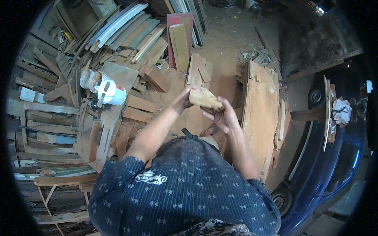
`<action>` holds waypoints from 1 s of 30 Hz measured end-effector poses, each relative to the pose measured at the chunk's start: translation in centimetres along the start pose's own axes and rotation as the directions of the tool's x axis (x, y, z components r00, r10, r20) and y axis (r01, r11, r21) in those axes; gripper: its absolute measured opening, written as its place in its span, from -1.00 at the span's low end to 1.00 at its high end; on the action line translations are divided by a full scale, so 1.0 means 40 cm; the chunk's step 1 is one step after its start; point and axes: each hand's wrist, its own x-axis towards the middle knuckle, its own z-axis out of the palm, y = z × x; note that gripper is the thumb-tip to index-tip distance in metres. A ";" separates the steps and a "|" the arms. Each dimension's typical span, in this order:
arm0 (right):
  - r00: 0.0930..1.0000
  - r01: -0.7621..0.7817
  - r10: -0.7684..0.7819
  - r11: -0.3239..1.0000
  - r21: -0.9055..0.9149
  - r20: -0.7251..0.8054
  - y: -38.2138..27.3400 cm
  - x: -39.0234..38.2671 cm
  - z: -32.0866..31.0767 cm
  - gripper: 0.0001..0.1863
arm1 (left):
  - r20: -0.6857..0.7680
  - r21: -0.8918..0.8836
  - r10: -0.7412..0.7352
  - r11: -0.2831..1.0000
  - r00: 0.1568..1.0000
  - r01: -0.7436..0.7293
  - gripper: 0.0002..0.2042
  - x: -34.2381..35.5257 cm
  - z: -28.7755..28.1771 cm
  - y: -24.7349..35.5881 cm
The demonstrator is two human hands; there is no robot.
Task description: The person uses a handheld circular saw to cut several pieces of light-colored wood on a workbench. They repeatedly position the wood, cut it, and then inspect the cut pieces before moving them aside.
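Observation:
A pale, smooth wooden block (204, 98) with a shaped, partly rounded outline is held up in front of my body. My left hand (184, 100) grips its left end, with the fingers mostly hidden by the block. At the right end, my right hand (226, 116) has its upper fingers against the wood, while other fingers curl loosely below it. Beyond the block, flat wooden boards (201, 70) lie on the dusty floor.
To the right stands a long, dusty wooden panel (258, 114), with a blue car (323, 177) past it. White buckets (112, 93) stand at the left near several stacked planks (122, 29). A red board (172, 43) leans at the back.

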 end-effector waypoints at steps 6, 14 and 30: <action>1.000 -0.011 0.016 0.896 -0.443 0.009 0.163 0.010 0.033 -0.37 | -0.300 -0.132 -0.150 0.985 0.942 0.115 -0.46 -0.185 -0.186 -0.133; 0.989 0.139 -0.145 0.940 -0.313 0.003 0.158 0.133 -0.014 -0.40 | -0.512 -0.230 -0.284 0.955 0.811 0.189 -0.41 -0.512 -0.570 -0.480; 0.998 -0.011 -0.047 0.634 -0.773 -0.052 0.032 -0.035 -0.372 -0.27 | -0.253 0.282 -0.266 0.900 0.930 0.333 -0.45 0.093 -0.088 -0.242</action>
